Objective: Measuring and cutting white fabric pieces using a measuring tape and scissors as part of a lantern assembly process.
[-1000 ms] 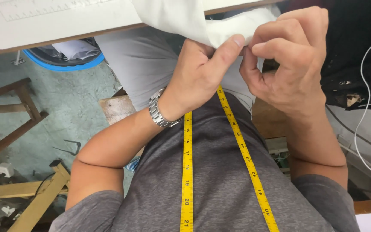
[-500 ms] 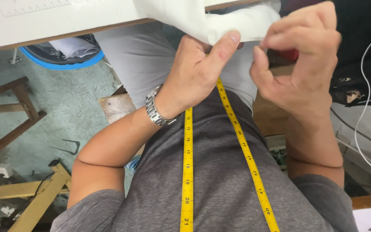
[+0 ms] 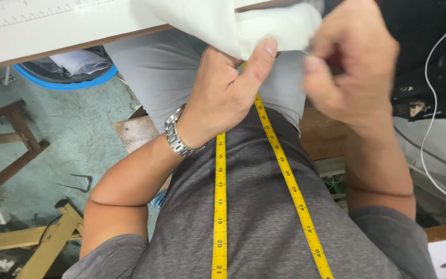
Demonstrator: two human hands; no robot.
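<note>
L hand (image 3: 223, 95) was curled shut, thumb pressing a fold of white cloth (image 3: 264, 23) hanging off the near edge of the bench (image 3: 52, 26). R hand (image 3: 352, 67), just right of it, was closed w/ fingertips pinched at the cloth's right end; blurred, something red inside, can't tell what. Yellow tape (image 3: 219, 206) hung down the grey shirt (image 3: 259, 227). Cloth's top was cut off.
</note>
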